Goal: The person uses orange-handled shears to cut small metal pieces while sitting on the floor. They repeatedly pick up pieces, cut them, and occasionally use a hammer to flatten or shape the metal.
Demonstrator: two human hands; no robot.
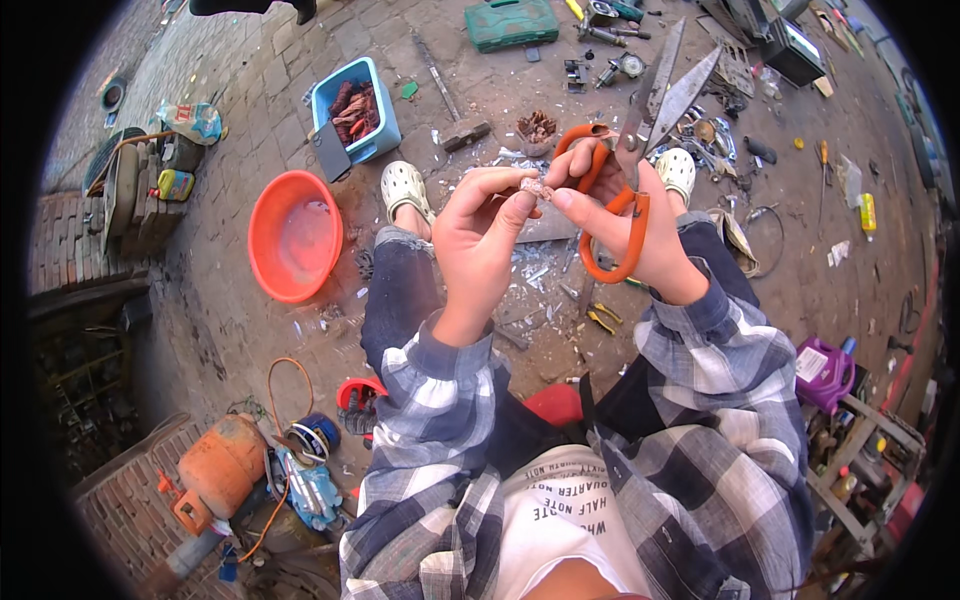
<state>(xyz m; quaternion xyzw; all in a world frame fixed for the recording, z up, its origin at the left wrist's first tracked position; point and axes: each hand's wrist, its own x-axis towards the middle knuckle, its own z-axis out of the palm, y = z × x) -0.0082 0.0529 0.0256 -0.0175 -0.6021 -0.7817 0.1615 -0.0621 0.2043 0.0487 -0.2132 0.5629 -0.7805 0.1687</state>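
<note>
Left hand point(478, 235) raised over knees, fingers curled, thumb and forefinger pinching small pale copper-coloured scrap point(534, 187). Right hand point(625, 225) closed round orange-handled shears point(640, 130), fingertips also touching scrap; blades parted, pointing up and away. Below hands: brick-paved ground point(240, 330) littered with pale shavings. Orange basin point(295, 235) left of left leg. Blue bin point(358, 108) of reddish pieces beyond basin. Sledgehammer point(452, 105) beside bin. Green tool case point(510, 22) at far edge.

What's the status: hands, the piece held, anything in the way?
Left hand pinching small copper-coloured piece. Right hand also on it, orange-handled scissors hooked on its fingers, blades open, pointing away. Nothing between the hands.
</note>
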